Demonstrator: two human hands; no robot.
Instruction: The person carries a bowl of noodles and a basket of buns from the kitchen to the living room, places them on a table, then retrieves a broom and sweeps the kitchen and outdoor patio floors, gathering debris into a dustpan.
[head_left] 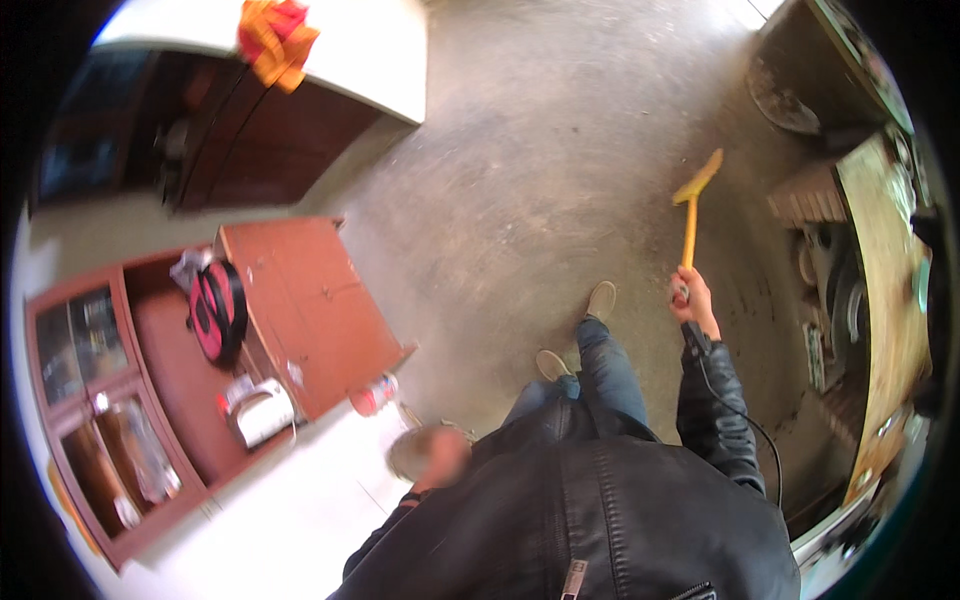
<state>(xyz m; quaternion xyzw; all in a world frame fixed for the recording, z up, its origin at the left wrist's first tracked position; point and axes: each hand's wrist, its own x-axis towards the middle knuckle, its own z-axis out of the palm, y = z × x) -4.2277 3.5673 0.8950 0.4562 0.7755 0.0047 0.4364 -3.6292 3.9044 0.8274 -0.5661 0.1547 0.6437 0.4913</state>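
1 yellow T-shaped tool [691, 228], grasped in right hand [700, 302], over floor [520, 180] near its right edge. Left hand [446, 460] blurred, at 1 roundish object [408, 453]; can't tell if gripping. 2 shoes [602, 299].

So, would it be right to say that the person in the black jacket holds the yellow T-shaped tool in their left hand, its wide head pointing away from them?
Not quite: the head view shows the yellow T-shaped tool in the person's right hand. The black jacket and the wide head pointing away are as you said.
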